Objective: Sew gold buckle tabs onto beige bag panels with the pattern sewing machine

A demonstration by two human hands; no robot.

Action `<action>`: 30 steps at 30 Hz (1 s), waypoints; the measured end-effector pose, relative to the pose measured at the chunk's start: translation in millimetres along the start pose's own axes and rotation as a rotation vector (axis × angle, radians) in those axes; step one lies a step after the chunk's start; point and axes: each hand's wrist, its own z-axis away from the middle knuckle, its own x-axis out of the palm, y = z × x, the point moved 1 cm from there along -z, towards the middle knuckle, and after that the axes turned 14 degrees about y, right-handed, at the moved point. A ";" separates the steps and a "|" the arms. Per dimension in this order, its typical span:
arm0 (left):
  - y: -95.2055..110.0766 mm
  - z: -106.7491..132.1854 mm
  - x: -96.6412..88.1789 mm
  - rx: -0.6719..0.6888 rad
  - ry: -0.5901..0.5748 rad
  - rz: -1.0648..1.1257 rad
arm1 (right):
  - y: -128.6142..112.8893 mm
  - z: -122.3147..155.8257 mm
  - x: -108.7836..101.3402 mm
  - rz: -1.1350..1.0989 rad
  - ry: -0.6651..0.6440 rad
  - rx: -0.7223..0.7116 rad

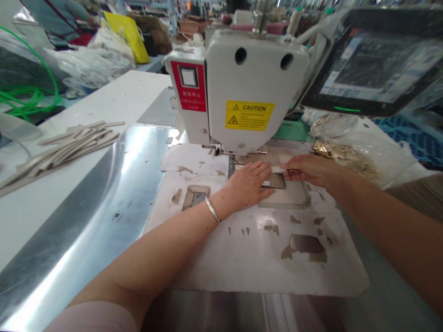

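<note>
My left hand (248,184) lies flat with fingers stretched out on the worn white template plate (263,249), pressing beside a small dark piece (276,181) under the sewing machine head (249,87). My right hand (309,168) comes in from the right with its fingers pinched on a thin pale strip (278,169) that lies just above the dark piece. A silver bangle (212,210) sits on my left wrist.
A pile of pale strips (65,143) lies on the white table at left. A control screen (377,64) hangs at upper right. A clear bag of gold metal parts (342,154) sits at right. Green tubing (31,97) and plastic bags are far left.
</note>
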 end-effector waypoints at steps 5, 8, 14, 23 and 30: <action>-1.4 1.5 -2.1 0.005 -0.013 -0.017 | -1.5 4.9 6.7 0.140 0.086 -0.046; 1.3 0.4 -1.9 -0.002 -0.011 -0.037 | 0.3 3.4 8.1 0.278 0.130 -0.053; 24.6 -9.8 7.3 0.058 0.030 -0.030 | 5.7 -0.2 3.4 0.290 0.059 0.008; 5.2 27.0 -29.2 -0.121 0.055 -0.161 | 9.9 -0.5 0.7 0.243 0.033 0.023; 29.3 34.5 -40.8 -0.188 0.057 -0.218 | 12.9 -2.8 1.9 0.220 0.038 0.009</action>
